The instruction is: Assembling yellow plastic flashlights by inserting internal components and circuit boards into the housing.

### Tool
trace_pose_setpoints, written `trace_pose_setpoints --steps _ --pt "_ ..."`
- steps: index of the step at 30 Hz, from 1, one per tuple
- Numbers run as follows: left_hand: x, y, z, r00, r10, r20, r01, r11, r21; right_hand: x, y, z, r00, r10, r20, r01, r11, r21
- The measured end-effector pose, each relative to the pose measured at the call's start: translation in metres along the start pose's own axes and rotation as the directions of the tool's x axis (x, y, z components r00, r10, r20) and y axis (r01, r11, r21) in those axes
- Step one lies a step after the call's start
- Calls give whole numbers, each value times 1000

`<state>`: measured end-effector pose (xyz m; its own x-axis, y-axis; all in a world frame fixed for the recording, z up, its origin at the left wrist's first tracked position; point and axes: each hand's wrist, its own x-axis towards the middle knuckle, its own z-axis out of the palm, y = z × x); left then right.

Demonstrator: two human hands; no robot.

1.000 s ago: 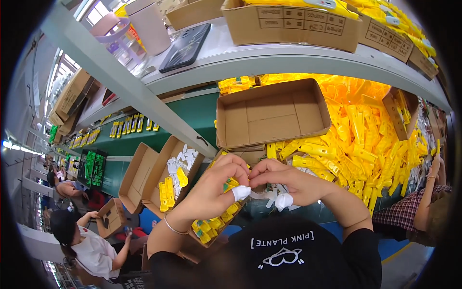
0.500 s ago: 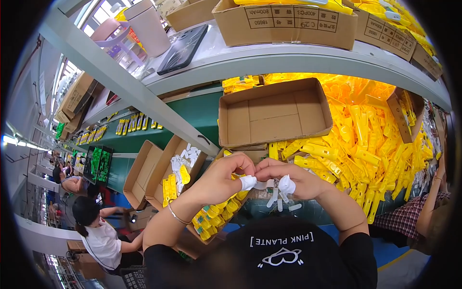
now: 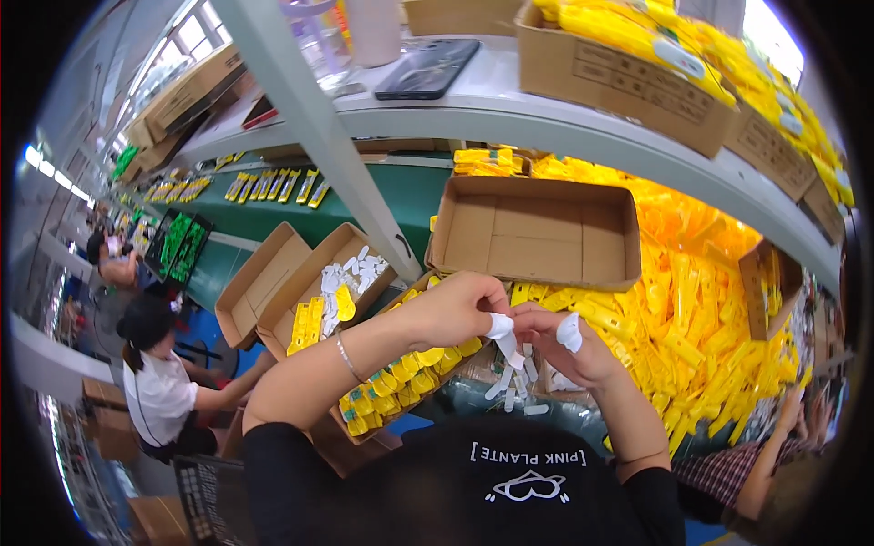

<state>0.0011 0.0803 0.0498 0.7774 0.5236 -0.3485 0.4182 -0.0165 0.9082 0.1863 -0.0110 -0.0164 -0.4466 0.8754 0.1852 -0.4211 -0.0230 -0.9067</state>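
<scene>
My left hand (image 3: 460, 311) and my right hand (image 3: 575, 353) meet at the fingertips above the bench, fingers bent and pinched. A white wrap (image 3: 501, 326), like cloth tape, covers my left thumb, and a loose strip of it hangs down between the hands. My right fingertips are against this wrap; whether they grip it is partly hidden. Another white wrap (image 3: 569, 333) sits on my right thumb. Below the hands lie several loose white plastic strips (image 3: 510, 387). Left of them, under my left forearm, stands a box of yellow plastic parts (image 3: 401, 378).
An open cardboard box (image 3: 546, 232) sits beyond my hands, beside a large heap of yellow plastic casings (image 3: 678, 309). Further left is a carton with white pieces (image 3: 360, 273). A shelf edge (image 3: 437, 123) and slanting post (image 3: 319, 136) frame the bench. Co-workers (image 3: 164, 391) sit at left and right.
My view has turned, so the bench and boxes appear shifted. The white strip at my left thumb now hangs longer and looser. My hands remain together.
</scene>
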Motion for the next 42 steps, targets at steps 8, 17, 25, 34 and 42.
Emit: trace_pose_setpoints --steps 8,17,25,34,42 --pt "-2 7 0 999 -8 -41 13 992 129 -1 4 -2 999 39 -12 -38 999 31" --pt "0 1 0 998 -53 -20 55 996 76 0 4 1 999 30 -19 -29 998 52" --pt "2 3 -2 1000 2 8 -4 984 176 1 1 4 1000 21 3 -21 998 51" --pt "3 7 -6 997 33 69 -48 973 227 -1 7 1 999 19 -28 -17 996 83" --pt "3 0 -8 996 51 69 -61 986 155 -1 4 4 999 18 -48 -18 1000 9"
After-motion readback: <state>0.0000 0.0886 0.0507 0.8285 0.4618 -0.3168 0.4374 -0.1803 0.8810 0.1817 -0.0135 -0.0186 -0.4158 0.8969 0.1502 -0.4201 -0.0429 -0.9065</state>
